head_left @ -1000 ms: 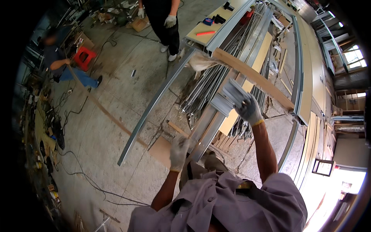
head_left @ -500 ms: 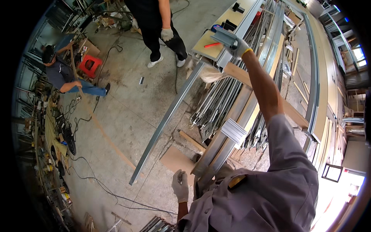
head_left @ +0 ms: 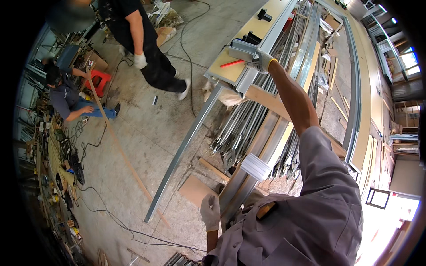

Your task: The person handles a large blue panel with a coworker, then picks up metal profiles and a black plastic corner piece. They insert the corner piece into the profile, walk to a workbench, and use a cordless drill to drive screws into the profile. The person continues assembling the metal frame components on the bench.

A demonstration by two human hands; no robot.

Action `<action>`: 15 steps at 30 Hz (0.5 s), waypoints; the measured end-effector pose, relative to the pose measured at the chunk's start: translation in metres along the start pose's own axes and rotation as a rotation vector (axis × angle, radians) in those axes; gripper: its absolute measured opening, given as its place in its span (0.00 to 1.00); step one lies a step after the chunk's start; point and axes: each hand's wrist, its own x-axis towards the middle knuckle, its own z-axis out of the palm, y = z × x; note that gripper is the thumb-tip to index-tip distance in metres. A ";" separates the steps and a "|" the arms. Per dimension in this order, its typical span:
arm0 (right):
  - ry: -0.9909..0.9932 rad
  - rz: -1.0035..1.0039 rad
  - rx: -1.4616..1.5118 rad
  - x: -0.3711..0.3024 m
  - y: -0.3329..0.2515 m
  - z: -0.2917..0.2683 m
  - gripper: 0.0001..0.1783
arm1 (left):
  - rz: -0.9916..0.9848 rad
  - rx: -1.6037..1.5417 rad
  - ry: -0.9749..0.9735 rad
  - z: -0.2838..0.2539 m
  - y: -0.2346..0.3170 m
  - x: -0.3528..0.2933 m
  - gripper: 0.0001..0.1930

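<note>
Moved: the co-worker in black (head_left: 148, 48) has stepped farther left, and the grey channel piece (head_left: 243, 47) has turned, showing more of its length.
Grey channel piece: at the near end of the yellow-topped desk (head_left: 216, 74), just beyond the red pencil (head_left: 231, 64) and close to a black tool (head_left: 253, 38); whether it rests fully on the top, I cannot tell.
Right hand (head_left: 266, 61): gloved, arm stretched far, at the piece's right end; I cannot tell if the fingers are clamped on it or merely touching.
Left hand (head_left: 210, 213): near, its fingers loosely curled, a little apart and holding nothing, beside the cardboard sheet (head_left: 196, 189).
Ribbed metal pieces (head_left: 256, 167): lying across the long metal beams (head_left: 233, 190), near and right of the left hand.
Channel handling: best kept level, with its weight fully borne before the grip loosens; thin edges call for gloved fingers outside the profile.
Pencil side: a careless sideways slide could sweep the pencil off, so small movements suit.
Reach: standing closer would probably steady that outstretched arm.
</note>
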 end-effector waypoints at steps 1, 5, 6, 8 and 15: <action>0.039 0.118 0.102 0.000 -0.003 -0.007 0.47 | 0.028 0.017 -0.001 0.002 0.003 0.004 0.18; 0.422 -0.065 -0.134 -0.010 -0.022 -0.015 0.44 | 0.139 0.096 0.003 0.013 0.003 0.017 0.18; 0.501 -0.185 -0.284 -0.010 -0.029 -0.022 0.43 | 0.166 0.115 0.005 0.016 0.002 0.019 0.19; 0.572 -0.363 -0.617 -0.002 -0.043 -0.031 0.43 | 0.265 0.225 -0.041 0.022 0.003 0.024 0.22; 0.617 -0.551 -0.787 0.052 -0.075 -0.034 0.46 | 0.695 0.386 -0.285 0.072 0.070 0.068 0.40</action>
